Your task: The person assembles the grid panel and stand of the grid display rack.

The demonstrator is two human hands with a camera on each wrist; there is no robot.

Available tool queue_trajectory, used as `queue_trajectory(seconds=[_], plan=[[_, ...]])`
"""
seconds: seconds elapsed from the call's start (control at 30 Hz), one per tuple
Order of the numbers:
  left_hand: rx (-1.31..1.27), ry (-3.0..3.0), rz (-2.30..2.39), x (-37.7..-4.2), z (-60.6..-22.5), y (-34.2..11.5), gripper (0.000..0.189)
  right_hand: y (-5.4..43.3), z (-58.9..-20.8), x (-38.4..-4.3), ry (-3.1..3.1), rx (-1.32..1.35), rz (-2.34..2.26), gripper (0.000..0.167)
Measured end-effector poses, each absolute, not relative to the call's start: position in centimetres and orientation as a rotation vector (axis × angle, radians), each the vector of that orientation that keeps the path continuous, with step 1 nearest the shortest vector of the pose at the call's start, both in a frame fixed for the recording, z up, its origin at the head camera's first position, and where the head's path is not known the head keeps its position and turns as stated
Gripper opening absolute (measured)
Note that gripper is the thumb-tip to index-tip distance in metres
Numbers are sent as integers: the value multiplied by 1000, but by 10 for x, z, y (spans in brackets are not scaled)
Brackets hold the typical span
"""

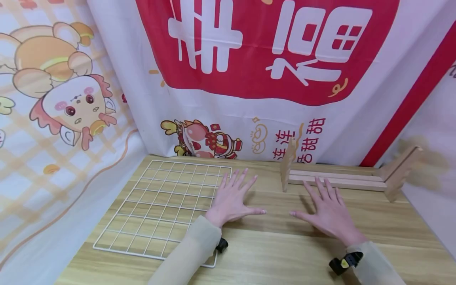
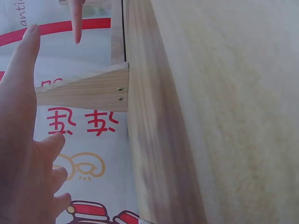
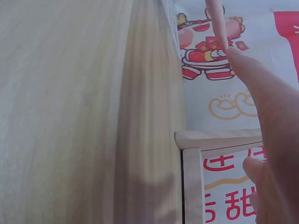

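My left hand (image 1: pixel 230 198) is spread with straight fingers beside the right edge of a white wire grid panel (image 1: pixel 153 219), which lies flat on the table. My right hand (image 1: pixel 329 211) has its fingers fanned out too, just in front of a wooden rack (image 1: pixel 336 182) with two side pieces joined by long slats. Both hands hold nothing, and their thumbs point at each other across a gap. In the left wrist view, one wooden side piece (image 2: pixel 93 88) with two screws shows past the hand. The right wrist view shows a rack slat (image 3: pixel 192 186) beyond the fingers.
The wood-grain table (image 1: pixel 263 253) ends at a white and red printed cloth (image 1: pixel 249 87) hanging behind it. Another patterned cloth (image 1: pixel 67 166) hangs along the left side. A dark strapped device (image 1: pixel 345 263) sits on the right wrist.
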State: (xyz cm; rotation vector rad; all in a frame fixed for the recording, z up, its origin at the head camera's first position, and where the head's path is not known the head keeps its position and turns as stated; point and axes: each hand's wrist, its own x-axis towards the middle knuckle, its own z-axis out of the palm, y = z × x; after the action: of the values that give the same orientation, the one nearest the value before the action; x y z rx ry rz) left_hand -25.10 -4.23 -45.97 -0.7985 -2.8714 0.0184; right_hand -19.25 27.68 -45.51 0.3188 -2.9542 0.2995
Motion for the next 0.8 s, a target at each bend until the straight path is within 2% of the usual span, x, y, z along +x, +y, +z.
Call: queue_trajectory(seconds=[0.27,0.53,0.8], plan=[[-795,-2885,-16,-248,-456,-43,114,273,-446,-192,-2930,333,329,109],[-810,-2841,-221,-251,-445,-49,122,268,-433,-194,-2883,333,429,109],[-809,-2776,-465,-254,-429,-64,122,258,-423,-196,-2776,329,652,98]])
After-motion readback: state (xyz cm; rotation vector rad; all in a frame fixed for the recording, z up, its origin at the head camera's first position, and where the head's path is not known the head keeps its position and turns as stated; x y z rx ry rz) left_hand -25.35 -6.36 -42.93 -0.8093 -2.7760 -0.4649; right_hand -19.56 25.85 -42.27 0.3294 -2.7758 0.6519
